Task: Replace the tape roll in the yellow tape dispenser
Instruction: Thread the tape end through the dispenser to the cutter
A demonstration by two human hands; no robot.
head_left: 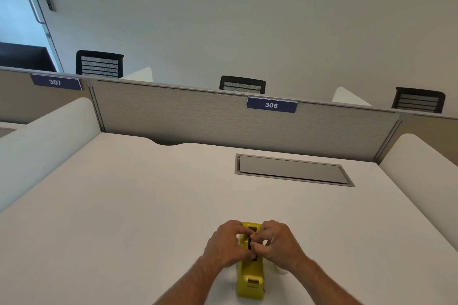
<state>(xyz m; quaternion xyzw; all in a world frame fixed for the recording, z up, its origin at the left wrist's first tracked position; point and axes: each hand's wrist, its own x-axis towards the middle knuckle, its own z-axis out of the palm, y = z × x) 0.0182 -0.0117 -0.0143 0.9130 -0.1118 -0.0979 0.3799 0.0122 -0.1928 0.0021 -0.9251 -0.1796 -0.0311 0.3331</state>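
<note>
The yellow tape dispenser (250,277) stands on the white desk (128,205) near its front edge, with its cutter end toward me. My left hand (226,244) clasps its left side and my right hand (278,242) its right side. The fingertips of both hands meet over the dark slot on top, pinching something small there. Whether that is the tape roll or its core I cannot tell, since the fingers hide it.
A grey cable-access lid (292,170) is set into the desk at the back right. A grey partition with the label 306 (271,105) closes the far side, and white side dividers (49,136) flank the desk. Black chairs (99,64) stand beyond.
</note>
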